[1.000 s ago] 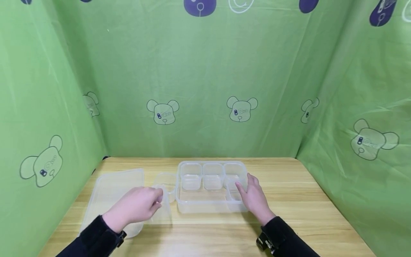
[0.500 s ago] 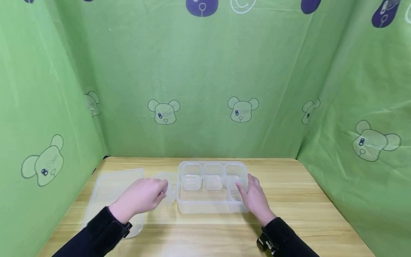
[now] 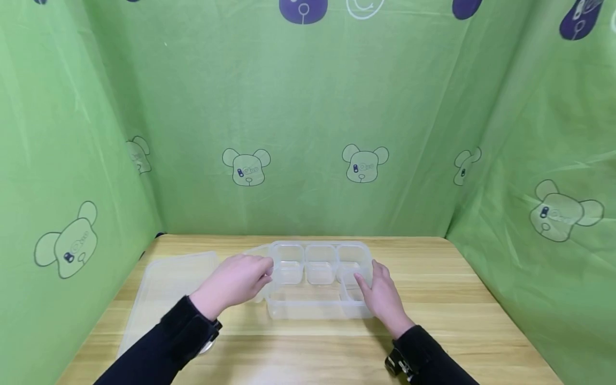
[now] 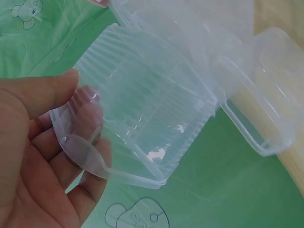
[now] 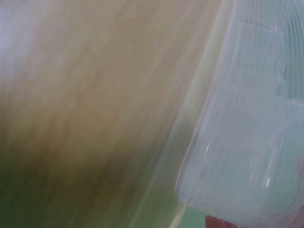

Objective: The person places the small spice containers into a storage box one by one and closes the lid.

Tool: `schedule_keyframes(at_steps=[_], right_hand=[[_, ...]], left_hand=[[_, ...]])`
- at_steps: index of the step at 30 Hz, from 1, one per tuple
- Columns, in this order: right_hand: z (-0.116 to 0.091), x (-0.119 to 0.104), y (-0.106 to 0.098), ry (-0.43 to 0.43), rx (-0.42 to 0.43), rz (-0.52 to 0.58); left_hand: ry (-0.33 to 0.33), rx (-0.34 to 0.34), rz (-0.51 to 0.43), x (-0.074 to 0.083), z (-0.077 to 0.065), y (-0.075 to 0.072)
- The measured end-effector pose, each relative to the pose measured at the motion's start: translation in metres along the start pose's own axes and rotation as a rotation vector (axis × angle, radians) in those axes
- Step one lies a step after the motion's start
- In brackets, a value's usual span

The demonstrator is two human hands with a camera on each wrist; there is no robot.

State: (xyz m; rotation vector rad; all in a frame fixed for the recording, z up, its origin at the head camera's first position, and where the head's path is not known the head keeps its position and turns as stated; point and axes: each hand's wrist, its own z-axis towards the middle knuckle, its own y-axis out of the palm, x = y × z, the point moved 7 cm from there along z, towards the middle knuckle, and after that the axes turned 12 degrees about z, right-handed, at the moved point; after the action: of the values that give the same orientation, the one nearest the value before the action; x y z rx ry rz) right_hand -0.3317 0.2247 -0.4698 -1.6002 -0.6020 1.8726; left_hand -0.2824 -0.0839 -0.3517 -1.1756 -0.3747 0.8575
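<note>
My left hand (image 3: 236, 283) pinches a small clear plastic box (image 4: 142, 109) by its rim, thumb on one side and fingers on the other. The head view mostly hides this box behind the hand, just left of a large clear storage box (image 3: 308, 311). Three small clear boxes (image 3: 320, 272) line the large box's back row, and another (image 3: 352, 293) stands at its front right. My right hand (image 3: 385, 299) grips the right end of the large box, thumb over the rim and fingers along the outside. The right wrist view shows the large box's wall (image 5: 223, 156) close up.
A large, flat, see-through lid (image 3: 159, 299) lies on the wooden table (image 3: 308, 358) at the left, partly under my left forearm. Another clear piece (image 3: 257, 249) shows behind my left hand. Green cloth (image 3: 308, 107) closes off the back and both sides.
My left hand has moved right and slightly away from me with the small box, up to the large box's left end. The right hand stays on the right end.
</note>
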Motion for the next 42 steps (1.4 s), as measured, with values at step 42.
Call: schedule_keyframes(at_steps=[42], right_hand=[[0.0,-0.001,-0.001,0.018,-0.027,-0.012]], left_hand=[[0.066,-0.023,-0.027,0.059,0.053,0.057]])
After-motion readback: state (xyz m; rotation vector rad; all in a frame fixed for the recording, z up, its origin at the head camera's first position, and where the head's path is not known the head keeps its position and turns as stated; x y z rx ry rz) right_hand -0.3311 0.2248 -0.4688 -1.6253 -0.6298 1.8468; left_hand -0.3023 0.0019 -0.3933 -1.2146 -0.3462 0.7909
